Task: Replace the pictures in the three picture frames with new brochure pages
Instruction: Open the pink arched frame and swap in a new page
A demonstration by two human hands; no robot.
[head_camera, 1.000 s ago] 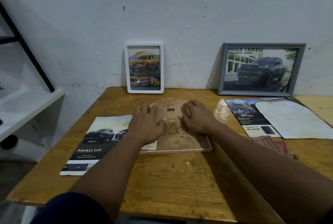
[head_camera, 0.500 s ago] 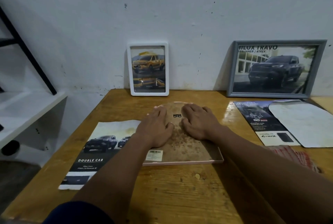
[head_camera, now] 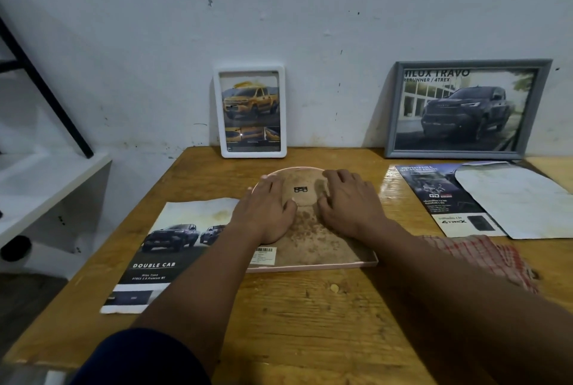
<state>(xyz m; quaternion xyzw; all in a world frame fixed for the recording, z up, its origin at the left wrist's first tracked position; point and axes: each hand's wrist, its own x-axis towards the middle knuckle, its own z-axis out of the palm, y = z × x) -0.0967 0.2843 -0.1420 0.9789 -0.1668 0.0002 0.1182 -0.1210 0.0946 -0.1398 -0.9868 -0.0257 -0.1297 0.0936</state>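
A pink arch-topped frame (head_camera: 322, 248) lies face down on the wooden table (head_camera: 310, 316), its stained brown backing board up. My left hand (head_camera: 266, 214) and my right hand (head_camera: 347, 204) both press flat on that backing, either side of a small black hanger clip (head_camera: 300, 189). A white frame (head_camera: 251, 111) with a yellow truck picture leans on the wall behind. A grey frame (head_camera: 465, 108) with a dark truck picture leans at the back right. A "Double Cab" brochure page (head_camera: 167, 248) lies left of the pink frame, partly under it.
Another brochure page (head_camera: 440, 198) and a blank white sheet (head_camera: 514, 201) lie at the right. A red checked cloth (head_camera: 483, 257) lies by my right forearm. A white shelf (head_camera: 40, 186) with a black bar stands to the left of the table.
My hands have slid slightly farther up the backing board toward the arched top. The camera has moved closer and tilted; the frames and papers stay put.
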